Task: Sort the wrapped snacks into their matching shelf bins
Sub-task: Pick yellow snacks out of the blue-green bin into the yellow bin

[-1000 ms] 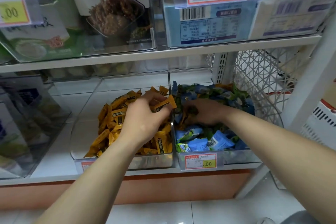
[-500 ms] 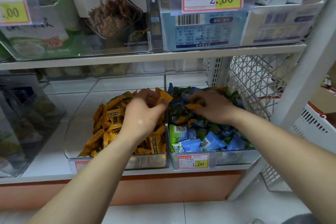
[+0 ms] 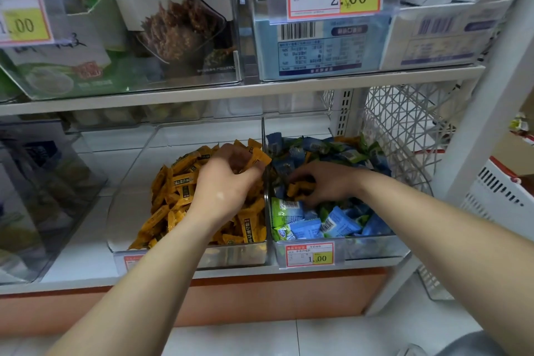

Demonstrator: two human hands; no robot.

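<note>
Your left grip (image 3: 228,186) pinches orange snacks (image 3: 258,156); right grip (image 3: 329,182) clamps strays (image 3: 299,188). Light, slippery wrappers: pinch mid-body.

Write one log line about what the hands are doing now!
left hand: grips orange snacks over orange bin | right hand: pinches stray orange snacks in blue-green bin | stage: sorting unfinished
</note>
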